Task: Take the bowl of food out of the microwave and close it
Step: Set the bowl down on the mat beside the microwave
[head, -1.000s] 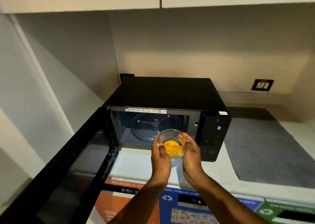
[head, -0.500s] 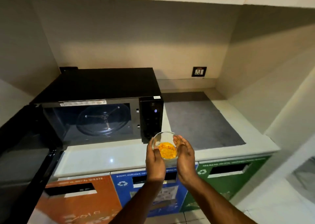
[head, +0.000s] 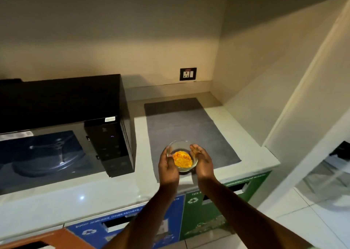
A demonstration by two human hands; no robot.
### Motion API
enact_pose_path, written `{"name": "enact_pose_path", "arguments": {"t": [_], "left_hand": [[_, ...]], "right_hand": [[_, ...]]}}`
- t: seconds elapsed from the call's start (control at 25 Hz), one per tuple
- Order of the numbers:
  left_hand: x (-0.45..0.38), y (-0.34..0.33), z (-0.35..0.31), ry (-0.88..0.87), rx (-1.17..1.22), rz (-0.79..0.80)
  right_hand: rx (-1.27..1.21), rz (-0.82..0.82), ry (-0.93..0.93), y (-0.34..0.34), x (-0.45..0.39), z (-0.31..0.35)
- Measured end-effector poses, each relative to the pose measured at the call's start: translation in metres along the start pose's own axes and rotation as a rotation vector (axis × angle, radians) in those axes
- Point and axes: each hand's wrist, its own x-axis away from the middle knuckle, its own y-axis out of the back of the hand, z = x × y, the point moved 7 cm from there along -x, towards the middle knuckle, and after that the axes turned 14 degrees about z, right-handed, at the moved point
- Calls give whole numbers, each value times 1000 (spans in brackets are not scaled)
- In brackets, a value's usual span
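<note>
Over the near edge of the grey mat (head: 189, 127), to the right of the microwave (head: 62, 104), a small clear glass bowl (head: 182, 158) of orange-yellow food (head: 182, 159) is held between both hands. The left hand (head: 167, 166) cups the bowl's left wall with its thumb at the rim; the right hand (head: 201, 160) cups the right wall, fingers curved loosely around the glass. Both grips are partly closed, conforming to the bowl rather than clenched. Whether the base already touches the mat cannot be told, as the hands hide it. The bowl sits level, the food heaped low in the middle.

The step in hand appears to be setting the bowl down. Done well, it calls for a level descent onto the mat rather than the bare white counter (head: 94, 197), placed a little farther from the front edge — the bowl hangs close to it now. The fingers should slide out sideways only once the weight rests on the mat, since smooth glass may slip.

The microwave's cavity shows open at the left, its turntable (head: 47, 154) bare; the door itself lies outside the view. Closing it remains — one hand will suffice once the bowl is released.
</note>
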Motion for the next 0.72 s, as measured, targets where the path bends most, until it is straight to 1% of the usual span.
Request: {"name": "enact_pose_path", "arguments": {"t": [0.08, 0.12, 0.24, 0.32, 0.44, 0.6, 0.72], "left_hand": [[-28, -10, 8, 47, -11, 15], [-43, -14, 12, 72, -9, 24], [-84, -27, 18, 135, -22, 78], [-105, -34, 19, 155, -89, 119], [-131, -39, 23, 173, -141, 139], [-152, -36, 30, 204, -147, 133], [-160, -31, 35, 171, -138, 74]], "right_hand": [[-41, -9, 6, 13, -23, -5], [-22, -12, 16, 19, -35, -6], [93, 8, 59, 26, -68, -3], [154, 18, 50, 29, -89, 0], [244, 44, 35, 32, -118, 3], [247, 107, 20, 36, -145, -2], [287, 77, -30, 38, -156, -5]]}}
